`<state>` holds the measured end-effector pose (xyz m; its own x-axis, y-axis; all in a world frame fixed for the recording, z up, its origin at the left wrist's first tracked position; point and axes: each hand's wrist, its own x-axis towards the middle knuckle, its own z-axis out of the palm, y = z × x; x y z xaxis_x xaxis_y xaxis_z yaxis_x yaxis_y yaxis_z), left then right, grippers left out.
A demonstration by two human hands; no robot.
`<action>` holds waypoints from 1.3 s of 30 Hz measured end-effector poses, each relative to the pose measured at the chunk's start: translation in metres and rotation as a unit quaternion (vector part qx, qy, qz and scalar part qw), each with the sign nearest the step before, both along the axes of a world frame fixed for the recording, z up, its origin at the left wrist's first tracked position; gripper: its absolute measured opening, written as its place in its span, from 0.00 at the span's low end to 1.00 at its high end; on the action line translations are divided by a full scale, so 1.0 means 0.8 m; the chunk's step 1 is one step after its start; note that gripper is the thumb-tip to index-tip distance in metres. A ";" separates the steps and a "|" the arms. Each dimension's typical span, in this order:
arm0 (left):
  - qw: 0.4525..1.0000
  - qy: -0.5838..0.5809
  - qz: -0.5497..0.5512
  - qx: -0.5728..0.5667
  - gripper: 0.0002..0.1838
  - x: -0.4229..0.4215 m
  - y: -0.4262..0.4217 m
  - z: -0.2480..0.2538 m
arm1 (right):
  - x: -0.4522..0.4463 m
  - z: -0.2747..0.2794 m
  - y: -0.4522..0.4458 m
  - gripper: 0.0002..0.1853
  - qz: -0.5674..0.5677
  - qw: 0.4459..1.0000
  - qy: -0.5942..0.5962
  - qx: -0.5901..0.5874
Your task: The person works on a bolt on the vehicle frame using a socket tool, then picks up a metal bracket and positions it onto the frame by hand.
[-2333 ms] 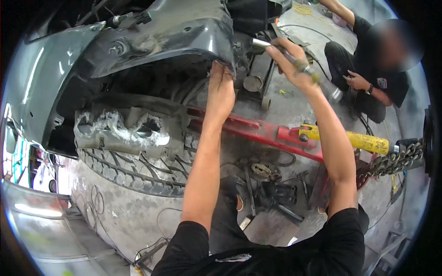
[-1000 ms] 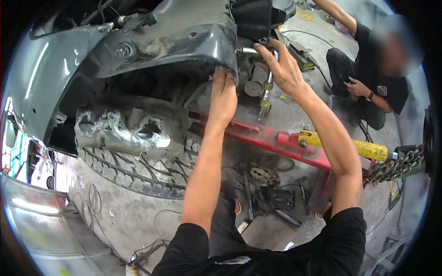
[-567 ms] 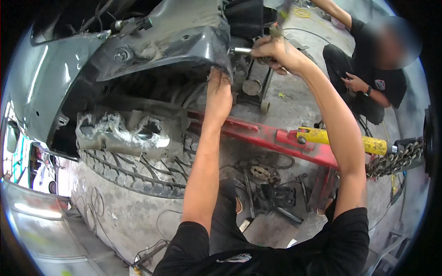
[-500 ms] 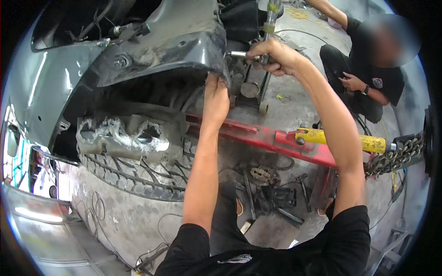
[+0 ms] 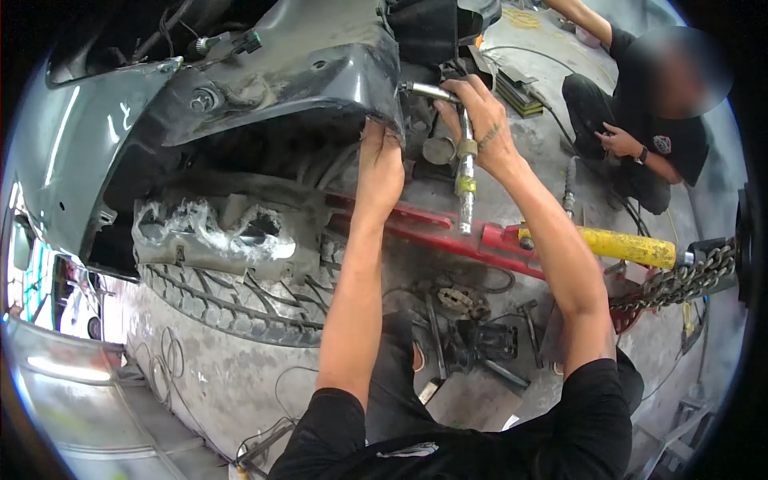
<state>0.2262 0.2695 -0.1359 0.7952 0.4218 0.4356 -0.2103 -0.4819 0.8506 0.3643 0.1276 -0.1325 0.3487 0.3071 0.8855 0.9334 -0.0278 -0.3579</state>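
My right hand [image 5: 488, 132] is wrapped around the head of a metal ratchet wrench [image 5: 466, 188], whose handle carries bands of tape and points down toward me. From its head a socket [image 5: 424, 90] reaches left to the edge of the dark grey car body panel [image 5: 344, 84]. Under that panel's lower corner, my left hand [image 5: 379, 164] reaches upward with its fingers bent together. The fingertips are hidden behind the metal, so what they hold cannot be seen.
Below the panel lies a tyre [image 5: 232, 308] beside a torn metal piece [image 5: 216, 232]. A red beam [image 5: 400, 224], a yellow cylinder [image 5: 624, 246] and a heavy chain [image 5: 680, 280] stretch to the right. Tools [image 5: 480, 340] lie on the floor. Another person [image 5: 640, 136] crouches at the right.
The ratchet wrench's handle has swung from pointing up to pointing down toward me, and my right hand has turned with it. My left hand stays under the panel edge.
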 end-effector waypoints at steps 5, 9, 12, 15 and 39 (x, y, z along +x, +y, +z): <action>0.993 -0.116 0.011 0.012 0.25 0.017 0.004 -0.015 | 0.018 -0.013 0.009 0.18 -0.016 0.994 -0.101 0.039; 0.997 -0.074 0.021 -0.016 0.25 0.012 0.002 -0.015 | 0.038 -0.017 0.012 0.24 -0.077 0.975 -0.208 0.014; 0.996 -0.077 0.042 -0.017 0.26 0.009 -0.007 -0.008 | 0.052 -0.021 0.014 0.29 -0.087 0.962 -0.259 -0.019; 0.996 -0.075 0.020 -0.041 0.26 0.003 -0.015 0.007 | 0.053 -0.015 0.008 0.32 -0.107 0.950 -0.289 -0.051; 0.997 -0.055 -0.031 -0.036 0.25 0.006 0.005 -0.005 | 0.036 0.079 -0.022 0.12 0.310 0.788 0.504 -0.169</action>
